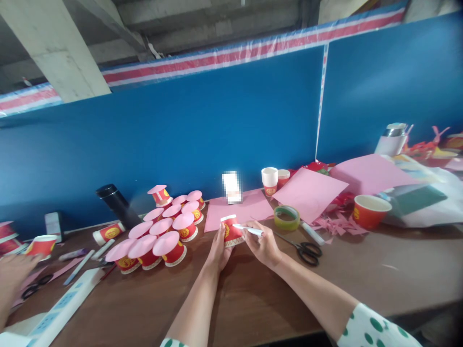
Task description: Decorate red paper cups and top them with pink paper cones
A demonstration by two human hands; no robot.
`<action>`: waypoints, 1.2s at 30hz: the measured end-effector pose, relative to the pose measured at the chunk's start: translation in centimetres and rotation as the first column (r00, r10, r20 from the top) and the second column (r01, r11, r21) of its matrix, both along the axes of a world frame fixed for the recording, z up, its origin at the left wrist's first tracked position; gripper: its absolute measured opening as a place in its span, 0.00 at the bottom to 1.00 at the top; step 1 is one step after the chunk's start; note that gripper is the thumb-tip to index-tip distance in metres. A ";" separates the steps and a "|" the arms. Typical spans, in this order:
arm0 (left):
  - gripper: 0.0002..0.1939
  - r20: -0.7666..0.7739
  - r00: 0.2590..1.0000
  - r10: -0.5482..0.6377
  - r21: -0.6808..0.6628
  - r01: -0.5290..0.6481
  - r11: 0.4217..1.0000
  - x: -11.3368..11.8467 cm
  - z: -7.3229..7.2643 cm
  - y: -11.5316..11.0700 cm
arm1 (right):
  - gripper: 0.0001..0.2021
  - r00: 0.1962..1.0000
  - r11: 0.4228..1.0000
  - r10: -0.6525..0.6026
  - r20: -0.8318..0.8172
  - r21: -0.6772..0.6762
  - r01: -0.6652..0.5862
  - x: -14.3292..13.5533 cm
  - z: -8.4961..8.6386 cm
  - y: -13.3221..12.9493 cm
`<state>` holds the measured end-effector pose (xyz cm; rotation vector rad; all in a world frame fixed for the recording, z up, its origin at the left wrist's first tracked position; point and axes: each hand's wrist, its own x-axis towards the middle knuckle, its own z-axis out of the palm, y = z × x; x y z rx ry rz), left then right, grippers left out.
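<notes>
No word, brand or number could be read. Round yellow emblems stood on the small red paper cup (234, 234) in the left hand (218, 250), the red paper cup lying on its side (116, 231) and the wide red-and-white paper cup (372, 214), too blurred to decipher.

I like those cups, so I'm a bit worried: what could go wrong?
The right hand holds a white pen at the red cup in the left hand; a slip might leave a stray mark. The pink-topped cups stand crowded, so one bump could topple several. Scissors lie near the right hand and might get knocked.
</notes>
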<state>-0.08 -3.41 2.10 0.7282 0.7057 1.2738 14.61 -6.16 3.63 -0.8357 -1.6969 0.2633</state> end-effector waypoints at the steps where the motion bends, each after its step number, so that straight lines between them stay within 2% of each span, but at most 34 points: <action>1: 0.19 0.000 1.000 0.002 -0.005 -0.002 1.000 0.0 0.0 0.0 | 0.08 1.000 1.000 -0.007 0.000 0.000 0.007 0.0 0.0 0.0; 12: 0.20 0.047 0.999 0.007 -0.011 -0.006 1.000 -0.1 -0.7 0.5 | 0.07 0.998 0.999 -0.020 -0.056 -0.029 0.018 0.1 0.0 -0.1; 18: 0.20 0.103 0.994 0.030 -0.004 -0.030 1.000 -0.3 -1.0 0.8 | 0.10 0.999 0.999 -0.036 -0.037 0.010 0.037 0.2 -0.3 0.3; 22: 0.20 0.119 0.993 0.002 0.010 -0.003 1.000 -0.6 -1.1 0.8 | 0.13 0.996 0.995 -0.092 -0.001 -0.037 0.092 0.1 -0.7 0.7; 27: 0.19 0.151 0.989 -0.007 0.020 0.004 1.000 -0.7 -0.9 0.8 | 0.12 0.978 0.981 -0.157 0.135 -0.088 0.170 -0.1 -1.4 1.2; 31: 0.19 0.168 0.986 0.016 0.016 -0.019 1.000 -0.8 -0.6 0.8 | 0.11 0.975 0.987 -0.128 0.181 -0.075 0.144 -0.3 -1.7 1.2; 36: 0.21 0.170 0.985 0.040 0.019 -0.044 0.999 -0.9 -0.6 1.0 | 0.12 0.988 0.996 -0.053 0.147 -0.067 0.063 -0.5 -1.7 1.0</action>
